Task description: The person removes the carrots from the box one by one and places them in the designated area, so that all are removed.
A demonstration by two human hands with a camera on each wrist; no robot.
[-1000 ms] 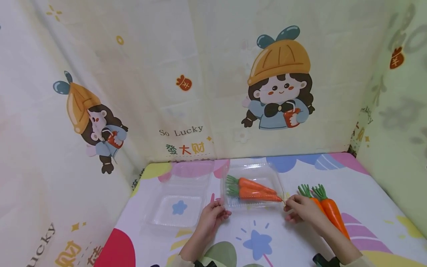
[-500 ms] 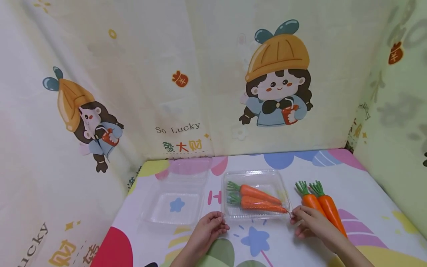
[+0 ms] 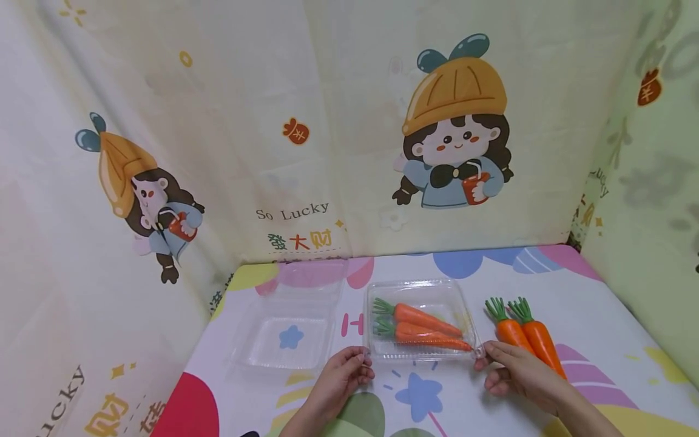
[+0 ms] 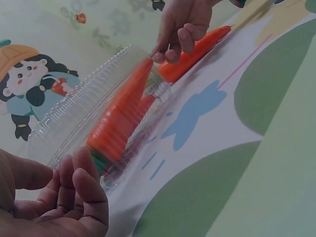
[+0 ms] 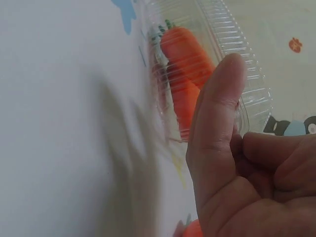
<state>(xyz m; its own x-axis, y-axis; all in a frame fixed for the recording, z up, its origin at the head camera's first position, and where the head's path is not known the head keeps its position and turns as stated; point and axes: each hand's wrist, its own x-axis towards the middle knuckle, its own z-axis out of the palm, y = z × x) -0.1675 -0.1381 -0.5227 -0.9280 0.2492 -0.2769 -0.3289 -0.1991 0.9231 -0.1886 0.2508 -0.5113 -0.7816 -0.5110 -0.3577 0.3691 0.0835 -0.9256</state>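
Pinching at the lower corners, left hand (image 3: pixel 346 372) and right hand (image 3: pixel 517 369) hold the clear box (image 3: pixel 440 300), lower centre-right of the frame; even pressure should keep the two carrots (image 3: pixel 417 333) inside from sliding.

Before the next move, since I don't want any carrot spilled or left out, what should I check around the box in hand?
1. Left hand on the clear box's left front corner: ok, pinching it.
2. Right hand on the right front corner: ok, pinching it.
3. Carrots inside covered: ok, both lie under the lid.
4. Lid snapped tight: cannot tell; no view shows the catch clearly.
5. Loose carrots boxed: not ok, two lie on the table at right.
6. Open box at left clear of the held one: ok, a gap shows.
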